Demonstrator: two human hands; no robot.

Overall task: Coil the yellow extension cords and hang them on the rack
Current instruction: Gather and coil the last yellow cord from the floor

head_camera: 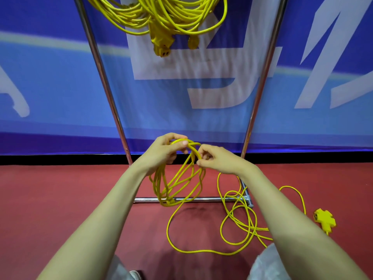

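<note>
My left hand grips the top of a partly wound yellow extension cord coil, whose loops hang down in front of the rack's bottom bar. My right hand pinches the same cord just right of the left hand. The uncoiled rest of the cord lies in loose loops on the red floor and ends in a yellow multi-outlet plug head at the right. Coiled yellow cords hang at the top of the chrome rack, with their plugs dangling.
The rack's two chrome uprights slant on either side of my hands, and its base bar lies on the floor with a joint at the right. A blue banner wall stands behind. My knees and a shoe show at the bottom.
</note>
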